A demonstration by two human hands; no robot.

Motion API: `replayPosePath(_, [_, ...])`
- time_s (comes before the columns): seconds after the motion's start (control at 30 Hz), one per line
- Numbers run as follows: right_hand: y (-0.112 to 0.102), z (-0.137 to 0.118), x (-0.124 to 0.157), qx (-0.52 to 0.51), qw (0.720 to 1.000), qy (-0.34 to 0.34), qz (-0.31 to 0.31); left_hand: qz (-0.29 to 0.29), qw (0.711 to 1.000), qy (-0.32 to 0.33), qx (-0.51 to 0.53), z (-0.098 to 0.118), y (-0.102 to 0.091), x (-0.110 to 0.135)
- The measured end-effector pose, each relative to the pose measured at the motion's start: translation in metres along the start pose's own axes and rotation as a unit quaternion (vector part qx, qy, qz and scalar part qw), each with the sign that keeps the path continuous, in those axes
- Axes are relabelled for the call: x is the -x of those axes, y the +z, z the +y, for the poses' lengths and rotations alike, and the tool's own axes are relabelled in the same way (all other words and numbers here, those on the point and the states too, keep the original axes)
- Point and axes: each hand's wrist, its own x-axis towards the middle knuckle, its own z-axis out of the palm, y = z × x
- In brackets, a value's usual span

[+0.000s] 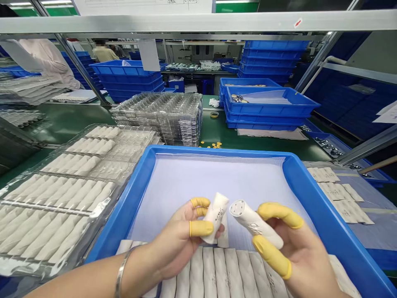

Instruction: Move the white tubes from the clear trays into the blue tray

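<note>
My left hand (178,238), with yellow finger cots on several fingertips, is closed on a short white oval casing (216,215). My right hand (293,252), also in yellow cots, pinches a second white casing (254,223) whose flat end, with small holes, faces the first. Both pieces hover close together, a small gap between them, above a blue tray (313,198) lined with pale sheet. A row of white casings (223,273) lies side by side at the tray's near edge, under my hands.
A clear blister tray (62,198) full of white casings lies on the left. Stacked clear trays (164,116) and blue bins (266,105) stand behind on the green bench. More white parts (338,192) lie at right. A person in pink (46,58) stands far left.
</note>
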Motion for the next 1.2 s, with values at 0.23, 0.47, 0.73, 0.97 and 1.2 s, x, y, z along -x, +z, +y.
replayPosePath(0.23, [0.015, 0.013, -0.001, -0.121, 0.98, 0.149, -0.058, -0.058, 0.997, 0.022, -0.039, -0.01, 0.005, 0.009])
replayPosePath(0.47, [0.01, 0.012, -0.002, -0.132, 0.972, 0.17, -0.097, -0.071, 0.994, 0.039, -0.07, -0.012, 0.001, 0.01])
replayPosePath(0.73, [0.005, 0.005, 0.0, -0.196, 0.95, 0.2, -0.138, -0.123, 0.991, 0.033, -0.051, -0.008, -0.002, 0.015])
replayPosePath(0.97, [0.009, -0.001, 0.0, -0.196, 0.952, 0.186, -0.147, -0.127, 0.991, 0.039, -0.03, -0.011, -0.005, 0.013])
replayPosePath(1.2, [0.006, -0.002, 0.001, -0.22, 0.94, 0.217, -0.145, -0.123, 0.991, 0.041, -0.022, -0.01, -0.008, 0.014])
